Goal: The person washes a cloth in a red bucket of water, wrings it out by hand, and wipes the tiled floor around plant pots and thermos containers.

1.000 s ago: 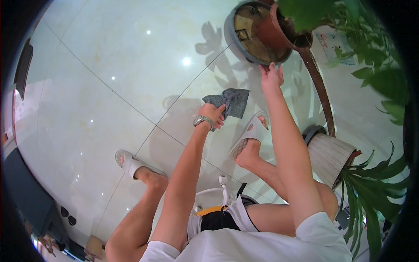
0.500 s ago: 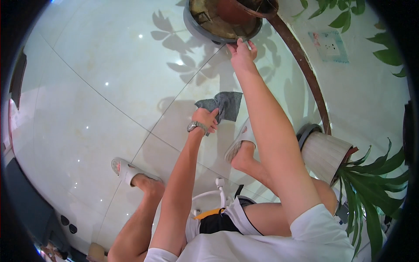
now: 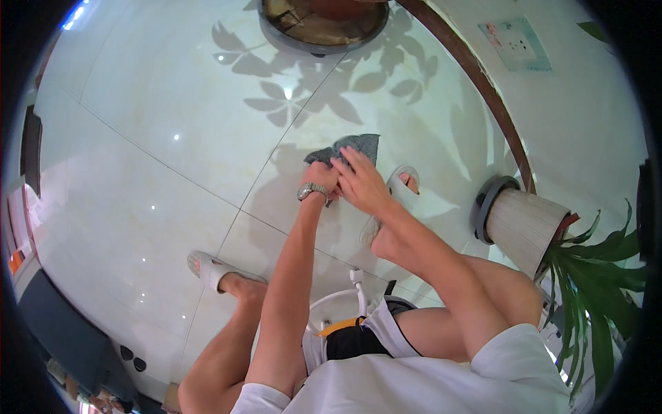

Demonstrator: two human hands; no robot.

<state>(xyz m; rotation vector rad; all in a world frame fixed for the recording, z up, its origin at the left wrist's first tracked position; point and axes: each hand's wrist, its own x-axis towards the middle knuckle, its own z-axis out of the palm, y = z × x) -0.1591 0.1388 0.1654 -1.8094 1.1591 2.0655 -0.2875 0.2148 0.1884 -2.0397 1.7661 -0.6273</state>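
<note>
Grey cloth [image 3: 367, 143] in the closed grip of the left hand [image 3: 320, 176], right hand [image 3: 366, 188] spread loosely over it

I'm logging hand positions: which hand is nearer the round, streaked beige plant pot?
Right. The right hand is left of the pot; the left hand lies farther left.

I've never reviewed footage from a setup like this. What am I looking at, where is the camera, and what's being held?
There is no robot here: these are a person's bare hands. One wide fisheye camera, worn on the head, looks down, so straight edges bend near the rim. The left hand, wearing a wristwatch, grips a gray cloth; the right hand reaches over it, fingers extended. Below is a pale tiled floor. A round gray tray stands at the top, and a beige plant pot at right.
</note>
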